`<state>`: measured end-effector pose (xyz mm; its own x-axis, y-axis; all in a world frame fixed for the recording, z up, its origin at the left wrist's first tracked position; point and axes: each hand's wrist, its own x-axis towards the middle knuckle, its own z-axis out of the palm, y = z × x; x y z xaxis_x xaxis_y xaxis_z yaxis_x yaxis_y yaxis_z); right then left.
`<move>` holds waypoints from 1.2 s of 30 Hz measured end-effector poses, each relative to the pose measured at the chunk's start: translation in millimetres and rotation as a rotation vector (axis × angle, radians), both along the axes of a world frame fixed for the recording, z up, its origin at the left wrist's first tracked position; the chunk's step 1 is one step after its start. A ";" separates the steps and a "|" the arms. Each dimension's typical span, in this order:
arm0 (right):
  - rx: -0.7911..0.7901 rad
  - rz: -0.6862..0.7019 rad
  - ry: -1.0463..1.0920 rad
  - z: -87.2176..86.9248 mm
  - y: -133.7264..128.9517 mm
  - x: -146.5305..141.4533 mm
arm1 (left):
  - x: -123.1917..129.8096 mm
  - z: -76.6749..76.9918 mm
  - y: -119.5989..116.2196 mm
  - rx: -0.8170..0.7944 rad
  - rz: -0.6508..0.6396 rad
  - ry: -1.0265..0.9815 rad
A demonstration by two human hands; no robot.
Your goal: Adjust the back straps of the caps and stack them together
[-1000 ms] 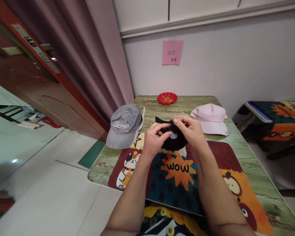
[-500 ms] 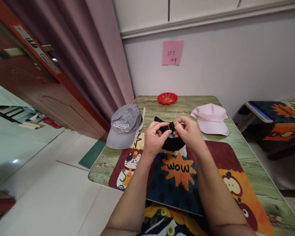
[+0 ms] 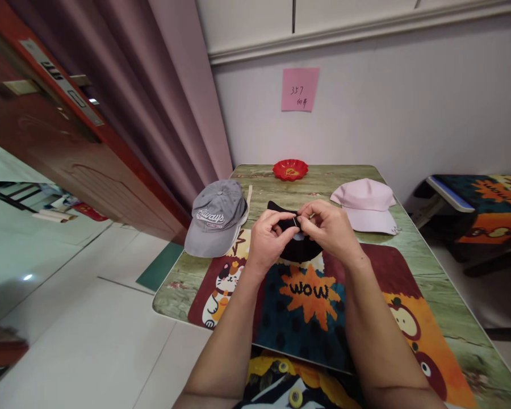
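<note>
A black cap lies on the patterned mat in front of me, its far edge and near part showing around my fingers. My left hand pinches the cap's band from the left, where a thin shiny metal piece shows between the fingertips. From the right, my right hand grips the same spot with thumb and fingers pressed together. The fingertips of both hands almost meet, and they hide most of the band. A grey cap with lettering sits to the left, and a pink cap to the right.
A red scalloped dish stands at the table's far edge, below a pink note on the wall. The colourful mat covers the near table. At left are a wooden door and a curtain.
My right hand has shifted slightly, its fingertips now closer to the left ones on the black cap's band. More of the metal piece's edge shows. The other caps stay put.
</note>
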<state>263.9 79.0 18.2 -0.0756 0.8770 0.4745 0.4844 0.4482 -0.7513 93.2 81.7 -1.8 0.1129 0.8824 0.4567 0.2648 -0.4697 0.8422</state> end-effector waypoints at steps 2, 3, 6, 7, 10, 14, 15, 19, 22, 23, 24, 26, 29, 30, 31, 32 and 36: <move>-0.005 0.041 -0.007 0.5 -0.2 3.1 | -1.2 -0.3 -0.1 0.004 -0.020 0.005; -0.017 0.067 -0.004 0.4 -0.2 5.2 | -1.9 -0.4 -0.2 0.004 -0.037 0.010; -0.073 0.168 0.002 -0.6 -0.1 13.8 | -3.4 -0.6 -0.8 -0.015 -0.103 0.022; -0.082 0.201 -0.005 -0.8 0.1 16.9 | -3.7 -0.7 -1.0 -0.025 -0.124 0.024; -0.058 0.275 -0.071 -1.2 1.3 23.7 | -4.1 -0.8 -1.4 -0.046 -0.165 0.027; 0.058 0.224 -0.170 -2.5 3.8 21.2 | -5.9 0.0 -0.4 -0.040 -0.162 0.032; 0.080 0.197 -0.174 -3.0 4.4 18.8 | -6.8 0.5 0.0 -0.037 -0.152 0.032; 0.110 0.128 -0.165 -4.8 6.1 9.0 | -10.4 3.5 0.2 -0.043 -0.118 0.039; 0.102 0.142 -0.214 -4.7 6.5 7.9 | -12.4 5.1 -0.7 -0.061 -0.115 0.058; 0.095 0.162 -0.235 -4.5 6.5 8.8 | -13.0 5.4 -1.0 -0.068 -0.125 0.064; 0.087 0.186 -0.253 -4.2 6.5 10.2 | -13.5 5.6 -1.1 -0.075 -0.141 0.071; 0.077 0.228 -0.271 -3.8 6.2 12.8 | -14.4 5.8 -1.2 -0.087 -0.176 0.082; 0.080 0.234 -0.255 -2.9 5.5 12.6 | -14.8 6.6 -0.2 -0.082 -0.191 0.093; 0.082 0.217 -0.242 -2.5 5.3 11.1 | -14.8 7.0 0.4 -0.074 -0.181 0.093; 0.085 0.193 -0.226 -2.2 5.1 8.9 | -14.6 7.4 1.0 -0.066 -0.166 0.091; 0.089 0.166 -0.212 -2.1 5.0 6.5 | -14.5 7.8 1.6 -0.061 -0.149 0.087; 0.085 0.091 -0.157 -3.7 5.8 -2.3 | -14.2 7.2 3.4 -0.074 -0.110 0.074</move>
